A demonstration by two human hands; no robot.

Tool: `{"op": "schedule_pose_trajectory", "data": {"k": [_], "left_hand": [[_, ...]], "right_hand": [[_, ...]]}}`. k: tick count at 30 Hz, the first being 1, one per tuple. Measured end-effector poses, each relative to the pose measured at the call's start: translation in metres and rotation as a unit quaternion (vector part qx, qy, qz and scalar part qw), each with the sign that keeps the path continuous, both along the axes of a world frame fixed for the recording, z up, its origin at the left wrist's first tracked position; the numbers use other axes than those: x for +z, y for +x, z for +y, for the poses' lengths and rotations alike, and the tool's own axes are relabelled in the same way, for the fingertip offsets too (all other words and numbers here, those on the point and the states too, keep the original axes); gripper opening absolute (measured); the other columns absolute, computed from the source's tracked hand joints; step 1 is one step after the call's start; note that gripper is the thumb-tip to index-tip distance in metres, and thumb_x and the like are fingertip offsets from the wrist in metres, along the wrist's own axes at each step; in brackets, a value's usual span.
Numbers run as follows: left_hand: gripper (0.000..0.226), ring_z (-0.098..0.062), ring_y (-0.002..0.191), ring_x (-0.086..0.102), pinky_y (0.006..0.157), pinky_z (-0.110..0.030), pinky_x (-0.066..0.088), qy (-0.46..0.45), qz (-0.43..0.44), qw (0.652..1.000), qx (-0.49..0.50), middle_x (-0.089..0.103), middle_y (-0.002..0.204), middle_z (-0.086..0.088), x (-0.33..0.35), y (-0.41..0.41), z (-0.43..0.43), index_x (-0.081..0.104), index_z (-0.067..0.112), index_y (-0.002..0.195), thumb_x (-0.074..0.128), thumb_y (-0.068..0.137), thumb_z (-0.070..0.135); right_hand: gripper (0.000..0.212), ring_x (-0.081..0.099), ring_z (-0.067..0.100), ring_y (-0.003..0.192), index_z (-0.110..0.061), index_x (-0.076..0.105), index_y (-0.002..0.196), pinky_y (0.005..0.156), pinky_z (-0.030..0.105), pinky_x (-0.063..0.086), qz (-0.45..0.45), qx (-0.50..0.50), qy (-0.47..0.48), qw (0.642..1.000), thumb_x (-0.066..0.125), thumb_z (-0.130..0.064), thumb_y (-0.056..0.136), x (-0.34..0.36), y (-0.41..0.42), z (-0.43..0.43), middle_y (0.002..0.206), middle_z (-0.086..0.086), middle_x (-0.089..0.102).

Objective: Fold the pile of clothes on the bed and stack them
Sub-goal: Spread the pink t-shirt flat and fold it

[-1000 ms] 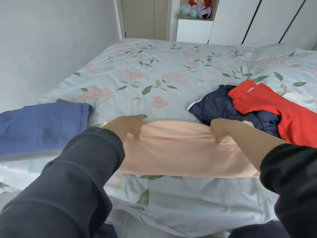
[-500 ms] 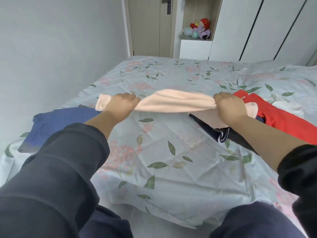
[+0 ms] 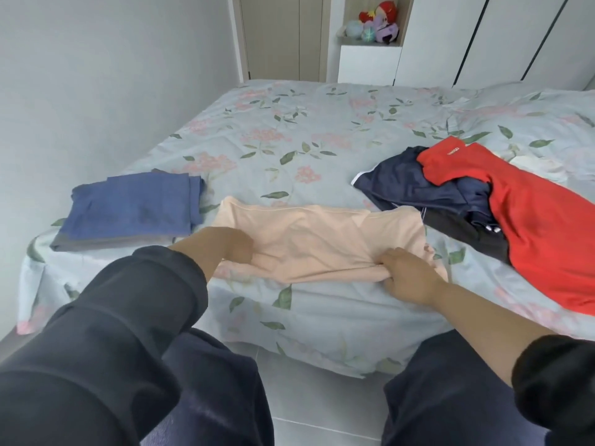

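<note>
Peach garment lies flat, wrinkled, near edge bunched in both hands.

Both hands, left and right, grip the peach garment's near edge on the bed

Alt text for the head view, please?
The left hand and right hand grip the near edge of a peach garment on the floral bed. A folded blue stack lies left of it, an unfolded red and navy pile right.

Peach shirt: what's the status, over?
Left hand and right hand grip near edge. Peach shirt lies spread on bed. Blue stack left, unfolded pile close right.
</note>
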State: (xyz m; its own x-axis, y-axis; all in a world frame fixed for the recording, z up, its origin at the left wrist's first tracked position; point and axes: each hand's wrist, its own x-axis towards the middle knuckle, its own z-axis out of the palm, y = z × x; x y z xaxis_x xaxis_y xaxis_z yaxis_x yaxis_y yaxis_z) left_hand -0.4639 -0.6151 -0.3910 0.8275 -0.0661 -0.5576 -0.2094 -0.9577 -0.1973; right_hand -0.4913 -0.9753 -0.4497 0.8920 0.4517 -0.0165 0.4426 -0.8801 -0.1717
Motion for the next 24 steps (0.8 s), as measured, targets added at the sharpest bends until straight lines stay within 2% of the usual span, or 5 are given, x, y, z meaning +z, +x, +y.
{"op": "schedule_pose_trajectory", "data": {"k": [7, 9, 12, 16, 24], "left_hand": [[0.048, -0.028, 0.134, 0.03, 0.109, -0.039, 0.028, -0.227, -0.17, 0.958, 0.039, 0.03, 0.151, -0.007, -0.039, 0.011, -0.061, 0.027, 0.023, 0.147, 0.028, 0.1, 0.031], [0.056, -0.024, 0.144, 0.011, 0.115, -0.044, 0.014, -0.207, -0.16, 0.964, 0.044, 0.008, 0.159, -0.001, -0.065, 0.005, -0.079, 0.009, 0.028, 0.151, 0.024, 0.099, 0.043], [0.061, -0.02, 0.146, -0.002, 0.117, -0.046, 0.002, -0.185, -0.208, 0.96, 0.043, -0.004, 0.16, 0.002, -0.094, -0.001, -0.084, 0.001, 0.033, 0.151, 0.019, 0.096, 0.05], [0.062, -0.019, 0.146, 0.0, 0.116, -0.044, 0.003, -0.196, -0.25, 0.948, 0.034, -0.001, 0.16, 0.003, -0.103, 0.001, -0.08, 0.005, 0.033, 0.151, 0.02, 0.093, 0.05], [0.063, -0.018, 0.146, 0.002, 0.117, -0.046, 0.004, -0.219, -0.278, 0.933, 0.067, 0.004, 0.16, 0.004, -0.106, 0.001, -0.08, 0.01, 0.032, 0.151, 0.021, 0.093, 0.052]], "right_hand": [[0.037, 0.057, 0.015, 0.07, -0.011, 0.061, 0.068, 0.069, 0.031, 0.039, 0.108, -0.244, 0.285, 0.921, 0.045, -0.035, 0.09, 0.021, 0.014, -0.009, 0.07, -0.002, 0.061], [0.021, 0.058, 0.027, 0.089, -0.009, 0.064, 0.083, 0.074, 0.033, 0.039, 0.003, -0.329, 0.253, 0.91, 0.048, -0.023, 0.086, 0.019, 0.025, -0.018, 0.088, 0.008, 0.06], [0.036, 0.052, 0.034, 0.112, -0.003, 0.054, 0.121, 0.09, 0.035, 0.04, 0.047, -0.428, 0.248, 0.868, 0.055, -0.018, 0.088, 0.011, 0.037, -0.03, 0.116, 0.016, 0.056], [0.019, 0.055, 0.027, 0.076, -0.009, 0.054, 0.074, 0.065, 0.028, 0.037, 0.093, -0.427, 0.313, 0.843, 0.06, -0.021, 0.087, 0.002, 0.05, -0.031, 0.067, 0.003, 0.055], [0.027, 0.047, 0.027, 0.067, -0.013, 0.041, 0.056, 0.059, 0.029, 0.036, -0.022, -0.538, 0.359, 0.763, 0.054, -0.009, 0.08, 0.0, 0.056, -0.048, 0.06, 0.005, 0.047]]}}
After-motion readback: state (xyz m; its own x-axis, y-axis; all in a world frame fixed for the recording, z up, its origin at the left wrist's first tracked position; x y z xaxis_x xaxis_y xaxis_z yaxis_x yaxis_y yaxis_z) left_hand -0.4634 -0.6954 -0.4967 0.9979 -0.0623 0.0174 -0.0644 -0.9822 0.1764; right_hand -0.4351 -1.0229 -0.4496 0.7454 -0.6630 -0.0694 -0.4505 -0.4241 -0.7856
